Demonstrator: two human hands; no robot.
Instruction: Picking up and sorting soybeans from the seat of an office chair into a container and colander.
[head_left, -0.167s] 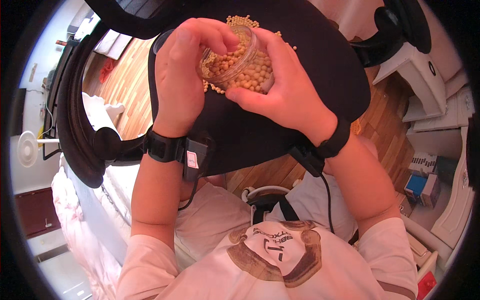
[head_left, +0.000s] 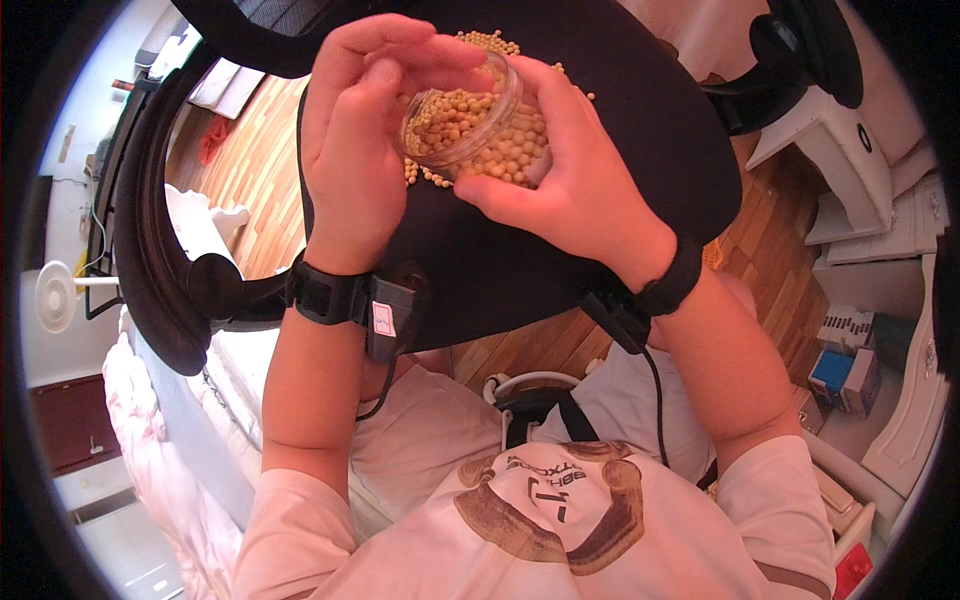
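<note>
Head view: the right hand (head_left: 580,170), its grip wrapped around a tilted clear jar (head_left: 512,150) of yellow beans (head_left: 460,115), partly hides it; the left hand (head_left: 352,140) curves loosely at its mouth, contact unclear. Loose beans (head_left: 490,41) lie beyond on a black seat (head_left: 475,270).

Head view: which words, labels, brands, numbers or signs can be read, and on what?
Pale shirt: dark chest lettering, not copied here.
Pink-edged label on the black wrist unit: too small to read.
White box at right: dark marks, too small to read.
Jar: none visible.
</note>
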